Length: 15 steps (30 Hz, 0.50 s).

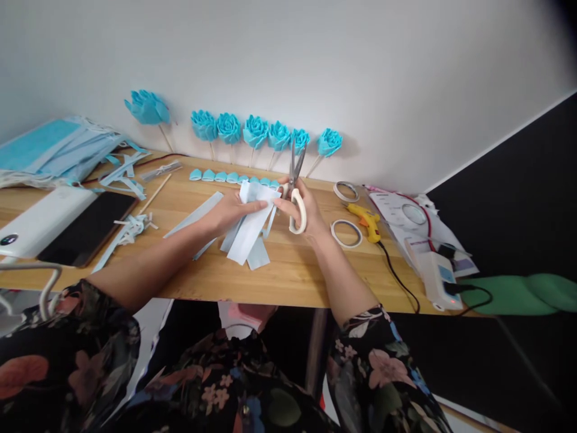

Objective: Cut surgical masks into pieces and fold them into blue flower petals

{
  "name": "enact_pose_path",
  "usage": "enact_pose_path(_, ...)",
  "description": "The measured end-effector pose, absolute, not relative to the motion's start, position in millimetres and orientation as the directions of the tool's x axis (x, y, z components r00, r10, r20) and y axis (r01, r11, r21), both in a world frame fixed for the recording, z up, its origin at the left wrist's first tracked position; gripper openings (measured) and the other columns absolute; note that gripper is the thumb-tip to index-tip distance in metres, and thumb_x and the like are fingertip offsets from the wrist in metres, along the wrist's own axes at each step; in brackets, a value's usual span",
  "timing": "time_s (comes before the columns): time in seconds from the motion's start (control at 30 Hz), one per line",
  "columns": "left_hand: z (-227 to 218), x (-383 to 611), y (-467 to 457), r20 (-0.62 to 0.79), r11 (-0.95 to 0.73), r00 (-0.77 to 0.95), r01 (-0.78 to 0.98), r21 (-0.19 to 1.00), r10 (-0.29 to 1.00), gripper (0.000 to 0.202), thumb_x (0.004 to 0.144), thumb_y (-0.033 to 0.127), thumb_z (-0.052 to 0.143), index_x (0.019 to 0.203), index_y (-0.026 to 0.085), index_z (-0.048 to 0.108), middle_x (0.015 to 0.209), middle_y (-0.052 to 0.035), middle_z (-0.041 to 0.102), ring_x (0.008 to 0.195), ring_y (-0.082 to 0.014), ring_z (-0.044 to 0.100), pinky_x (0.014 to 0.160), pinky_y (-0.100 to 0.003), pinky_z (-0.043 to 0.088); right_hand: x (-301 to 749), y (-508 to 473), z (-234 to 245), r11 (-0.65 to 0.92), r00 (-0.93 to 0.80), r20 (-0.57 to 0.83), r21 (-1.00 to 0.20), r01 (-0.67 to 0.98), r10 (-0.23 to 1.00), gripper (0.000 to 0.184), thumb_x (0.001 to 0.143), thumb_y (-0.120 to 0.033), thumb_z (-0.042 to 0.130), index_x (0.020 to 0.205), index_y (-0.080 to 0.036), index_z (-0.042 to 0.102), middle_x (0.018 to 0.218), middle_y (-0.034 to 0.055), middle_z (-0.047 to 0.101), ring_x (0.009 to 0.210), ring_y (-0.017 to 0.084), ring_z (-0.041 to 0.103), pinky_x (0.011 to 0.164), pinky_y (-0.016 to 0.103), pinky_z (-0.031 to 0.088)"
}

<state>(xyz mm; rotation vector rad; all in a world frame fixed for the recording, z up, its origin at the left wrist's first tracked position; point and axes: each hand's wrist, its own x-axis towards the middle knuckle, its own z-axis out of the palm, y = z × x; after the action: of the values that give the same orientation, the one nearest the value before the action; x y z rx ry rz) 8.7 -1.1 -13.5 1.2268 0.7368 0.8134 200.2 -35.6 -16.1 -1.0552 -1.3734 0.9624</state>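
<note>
My left hand (232,211) is closed on a bunch of pale blue and white fabric strips (250,231), holding them above the wooden table (279,273). My right hand (303,210) grips white-handled scissors (295,191), blades pointing up and slightly apart, right beside the top edge of the strips. A row of small blue folded petals (232,177) lies just behind both hands. Several blue fabric roses on sticks (255,132) lean against the white wall.
Left: a stack of blue face masks (49,147), cut strips (128,231), a white power bank (42,219) and a black phone (88,227). Right: two tape rolls (346,233), a yellow glue gun (365,218) with black cord, papers and a white device (435,273).
</note>
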Motion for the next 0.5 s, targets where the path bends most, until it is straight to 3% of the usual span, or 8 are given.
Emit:
enact_pose_path(0.1,-14.7,7.9,-0.6,-0.074,0.105,0.552,-0.025,0.994,0.831,0.034,0.067,0.037,0.085,0.085,0.013,0.070,0.075,-0.0064,0.070,0.062,-0.0174,0.062,0.057,-0.028,0.048,200.1,-35.1,-20.3,0.293,-0.020,0.293,-0.951,0.097,0.956,0.049,0.069,-0.047,0.082,0.109,-0.027,0.061,0.086,-0.0024,0.058,0.073,0.013,0.056,0.067,0.029,0.050)
enact_pose_path(0.27,-14.2,1.9,9.3,-0.033,0.023,0.595,0.024,0.999,0.803,0.056,0.063,0.038,0.086,0.110,0.014,0.066,0.099,-0.0086,0.072,0.084,-0.0230,0.066,0.072,-0.033,0.054,210.8,-28.9,-20.2,0.323,0.092,0.323,-0.946,0.011,0.942,0.046,0.066,-0.040,0.083,0.105,-0.028,0.062,0.084,-0.0033,0.057,0.074,0.013,0.056,0.067,0.028,0.050)
enact_pose_path(0.4,-13.0,-3.9,24.4,0.122,-0.119,0.607,-0.045,0.992,0.785,0.070,0.063,0.034,0.085,0.127,0.020,0.060,0.121,-0.0077,0.067,0.108,-0.0300,0.064,0.086,-0.039,0.055,227.9,-18.9,-22.2,0.350,0.255,0.318,-0.933,-0.089,0.913,0.044,0.068,-0.040,0.080,0.106,-0.030,0.060,0.082,-0.0047,0.054,0.073,0.012,0.058,0.064,0.026,0.050)
enact_pose_path(0.5,-16.3,-6.3,35.7,0.199,-0.143,0.559,-0.142,0.979,0.805,0.077,0.066,0.029,0.083,0.137,0.022,0.053,0.121,-0.0082,0.065,0.105,-0.0276,0.065,0.086,-0.038,0.055,240.4,-10.9,-23.9,0.398,0.355,0.325,-0.904,-0.156,0.877,0.041,0.066,-0.041,0.079,0.101,-0.030,0.061,0.082,-0.0049,0.055,0.076,0.012,0.062,0.064,0.025,0.052)
